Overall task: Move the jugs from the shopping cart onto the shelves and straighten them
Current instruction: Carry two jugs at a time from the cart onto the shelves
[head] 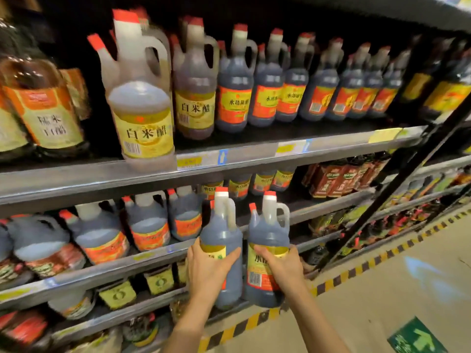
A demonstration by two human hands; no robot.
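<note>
At the far left, the upper shelf (102,171) carries large amber bottles, and beside them a pale jug with a yellow label (141,98) stands at the front edge, slightly over it. To the right of it a long row of dark jugs with red caps (267,82) runs deep along the same shelf.

One level lower, the middle shelf (127,263) holds wider dark jugs on the left side. Near the center, the person's left hand (207,271) grips the body of one dark jug (221,240), the fingers curled around its label. Just beside it, the right hand (281,266) holds a second dark jug (267,250) in the same way, with fingers wrapped over the yellow label. Both jugs are upright, side by side, in front of the middle shelf; it is not fully clear if their bottoms already rest on some shelf, because the picture is blurred there.

The step in hand seems to be putting these two jugs on the shelf. To do it well, the person should keep them upright, slide them in together until they sit fully on the board, and turn the labels to the front, handles to the same side like the neighbours.

At the right, a dark diagonal bar (407,179) crosses the shelving, and the beige floor (382,289) shows a yellow-black striped line (356,271) and a green arrow sign (418,337).
</note>
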